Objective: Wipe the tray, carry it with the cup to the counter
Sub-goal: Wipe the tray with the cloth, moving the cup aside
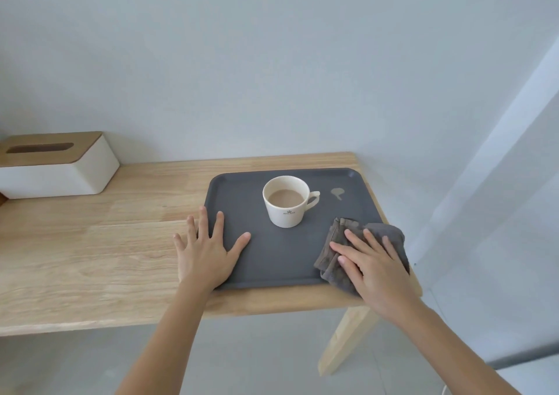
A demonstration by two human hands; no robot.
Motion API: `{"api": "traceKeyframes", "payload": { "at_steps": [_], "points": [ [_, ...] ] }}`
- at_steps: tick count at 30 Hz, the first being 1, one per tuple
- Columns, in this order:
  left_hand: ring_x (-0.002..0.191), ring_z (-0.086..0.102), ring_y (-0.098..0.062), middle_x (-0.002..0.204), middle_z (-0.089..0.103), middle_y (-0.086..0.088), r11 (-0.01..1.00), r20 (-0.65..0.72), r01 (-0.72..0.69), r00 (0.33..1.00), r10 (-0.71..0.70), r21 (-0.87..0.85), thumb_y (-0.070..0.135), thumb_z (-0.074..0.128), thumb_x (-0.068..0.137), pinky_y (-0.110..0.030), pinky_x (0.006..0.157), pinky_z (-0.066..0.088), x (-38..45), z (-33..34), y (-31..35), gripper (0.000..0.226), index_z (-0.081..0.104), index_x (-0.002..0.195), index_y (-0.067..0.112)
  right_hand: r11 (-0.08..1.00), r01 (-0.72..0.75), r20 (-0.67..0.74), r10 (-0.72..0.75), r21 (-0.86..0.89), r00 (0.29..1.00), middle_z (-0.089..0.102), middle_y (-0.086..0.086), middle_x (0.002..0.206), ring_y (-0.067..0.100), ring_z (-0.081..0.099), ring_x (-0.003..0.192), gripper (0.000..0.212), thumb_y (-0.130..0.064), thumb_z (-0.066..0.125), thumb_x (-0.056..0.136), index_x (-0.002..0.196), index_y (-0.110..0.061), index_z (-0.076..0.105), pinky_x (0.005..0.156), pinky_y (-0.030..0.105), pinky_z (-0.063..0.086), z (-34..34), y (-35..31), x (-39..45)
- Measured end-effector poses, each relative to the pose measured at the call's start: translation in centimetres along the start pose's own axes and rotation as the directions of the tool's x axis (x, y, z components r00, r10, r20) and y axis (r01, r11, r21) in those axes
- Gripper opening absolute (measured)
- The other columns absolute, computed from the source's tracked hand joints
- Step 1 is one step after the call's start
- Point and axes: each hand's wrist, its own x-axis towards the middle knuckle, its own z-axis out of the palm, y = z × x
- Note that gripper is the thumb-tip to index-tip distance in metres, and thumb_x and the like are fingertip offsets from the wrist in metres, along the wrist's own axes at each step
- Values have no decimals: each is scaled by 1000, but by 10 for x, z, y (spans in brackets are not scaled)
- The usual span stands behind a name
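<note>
A dark grey tray [281, 258], rectangular with rounded corners and a low raised rim, lies at the right end of our light wooden bench [90, 243], its near edge close to the bench's front edge. Near the tray's centre, toward 12 o'clock, stands a white cup [287, 202] of pale brown milky drink, its handle pointing to 3 o'clock and a small dark emblem on its front. A beige spill [337, 193] marks the tray at about 2 o'clock, just beyond the handle. Our right hand [373, 264] presses flat, fingers spread, on a crumpled grey-brown cloth [335, 252] over the tray's 4 o'clock corner. Our left hand [207, 254] lies open and splayed across the tray's 8 o'clock edge, gripping nothing. At 10 o'clock on the bench sits a white tissue box [57, 167] with a wooden lid.
</note>
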Motion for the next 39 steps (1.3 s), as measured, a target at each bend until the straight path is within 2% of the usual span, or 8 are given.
{"api": "traceKeyframes", "payload": {
  "at_steps": [4, 7, 12, 17, 21, 24, 30, 39],
  "points": [
    [148, 2, -33, 162, -1, -5, 1000, -24, -6, 1000, 6, 0, 82, 2, 77, -58, 115, 12, 1, 1, -1, 91, 10, 151, 29, 997, -56, 46, 58, -50, 997, 31, -20, 153, 26, 9, 149, 49, -54, 13, 93, 131, -53, 43, 112, 58, -8, -5, -3, 6],
    [148, -3, -32, 162, -3, -6, 1000, -23, -7, 1000, 7, 8, 80, 4, 79, -59, 115, 8, -1, -1, 0, 90, 8, 152, 28, 988, -69, 52, 63, 138, 997, 37, -13, 151, 26, 12, 148, 33, -38, 38, 98, 128, -45, 52, 113, 57, -7, -15, -4, 17],
    [148, -14, -22, 162, -8, -4, 962, -146, -50, 989, 11, -267, 75, 26, 83, -57, 115, -9, 0, -12, 14, 92, 4, 152, 19, 858, 60, -191, 45, 511, 981, 59, 5, 131, 27, 56, 117, 41, -17, 56, 93, 134, -18, 51, 103, 27, 36, -39, -26, 51],
    [148, 10, -15, 159, 22, 3, 773, -70, -220, 972, 223, -594, 58, 65, 76, -51, 118, -5, 9, -19, 49, 98, 17, 151, 17, 802, -58, 104, -6, 595, 995, 39, 1, 150, 20, 37, 138, 78, -29, 72, 81, 147, -23, 30, 113, 44, 34, -29, -34, 94],
    [133, 43, -11, 136, 54, 13, 642, -107, -221, 971, 212, -735, 48, 74, 73, -57, 117, 10, 16, -20, 63, 73, 43, 137, 27, 752, -16, 68, -39, 659, 997, 66, -2, 118, 16, 62, 111, 64, -18, 81, 68, 126, -25, 55, 98, 44, 50, -21, -41, 110],
    [118, 50, -2, 123, 60, 17, 570, -139, -216, 975, 176, -793, 44, 75, 73, -56, 113, 25, 19, -22, 63, 62, 51, 128, 29, 744, 18, 27, -48, 668, 998, 70, -2, 108, 17, 67, 99, 58, -14, 83, 65, 118, -21, 60, 89, 44, 55, -20, -48, 115],
    [113, 50, 5, 113, 58, 26, 577, -167, -220, 975, 144, -786, 46, 75, 73, -54, 112, 27, 39, -34, 34, 60, 53, 126, 30, 735, 47, 4, -67, 677, 998, 73, -4, 101, 17, 71, 88, 57, -20, 83, 61, 113, -26, 63, 86, 44, 56, -19, -78, 135],
    [122, 52, -7, 124, 63, 15, 674, -120, -186, 982, 143, -715, 54, 71, 69, -50, 109, 32, 86, -56, -24, 65, 51, 128, 33, 705, 37, 20, -72, 708, 997, 71, -3, 102, 16, 66, 82, 52, -16, 83, 64, 112, -22, 64, 81, 34, 54, -4, -141, 177]
  ]
}}
